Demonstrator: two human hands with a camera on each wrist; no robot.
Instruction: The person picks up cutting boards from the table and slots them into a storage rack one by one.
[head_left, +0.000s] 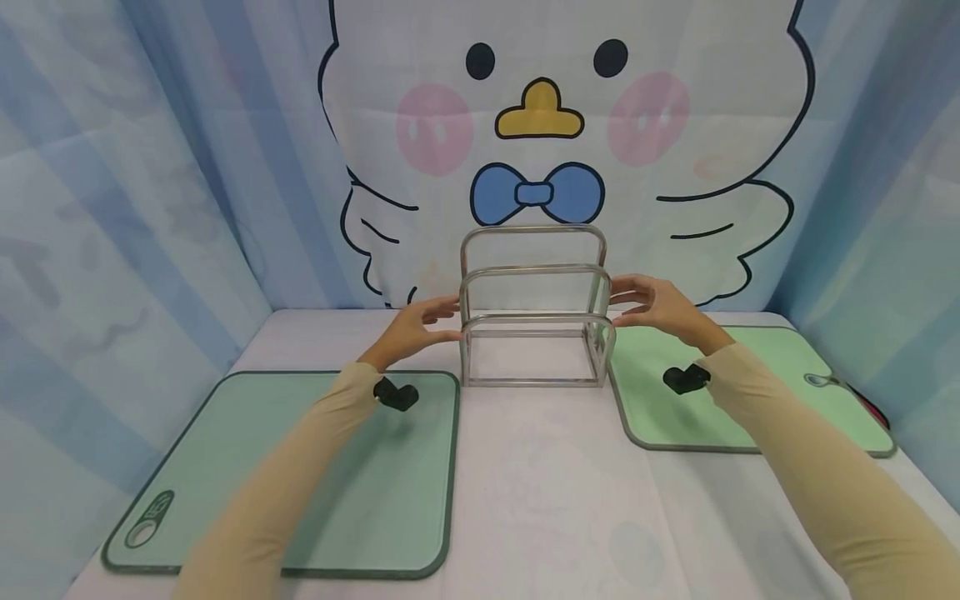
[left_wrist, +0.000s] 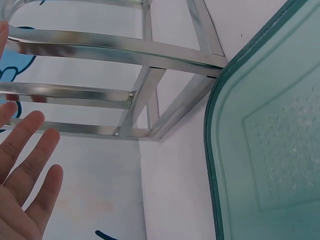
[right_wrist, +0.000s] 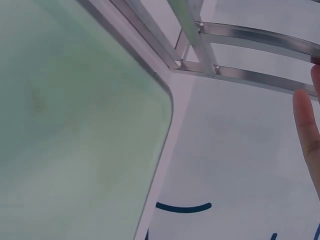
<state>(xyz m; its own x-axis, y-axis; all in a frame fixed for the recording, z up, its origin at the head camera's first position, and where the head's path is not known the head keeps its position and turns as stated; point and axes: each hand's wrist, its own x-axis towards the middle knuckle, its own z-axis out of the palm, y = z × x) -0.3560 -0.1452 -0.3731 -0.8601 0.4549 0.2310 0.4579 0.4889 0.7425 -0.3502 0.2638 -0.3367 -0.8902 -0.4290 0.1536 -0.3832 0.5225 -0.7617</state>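
Note:
A silver metal rack with three upright loops [head_left: 534, 318] stands on the table at the back, between two boards. At its left side my left hand [head_left: 412, 332] has its fingers extended, the thumb and fingertips close to the frame. In the left wrist view the spread fingers [left_wrist: 37, 160] lie beside the rack's bars [left_wrist: 115, 47]. On the other side my right hand [head_left: 651, 310] reaches to the rack's right uprights with fingers extended. Only a few fingers [right_wrist: 305, 115] show at the edge of the right wrist view, near the bars [right_wrist: 255, 37]; contact is hard to tell.
A dark-edged teal cutting board [head_left: 360, 500] lies at the left, a light green board [head_left: 645, 417] at the right. On the green board's far right lies a small metal-ended object [head_left: 821, 380], partly cut off from clear view. A printed curtain [head_left: 540, 25] hangs behind.

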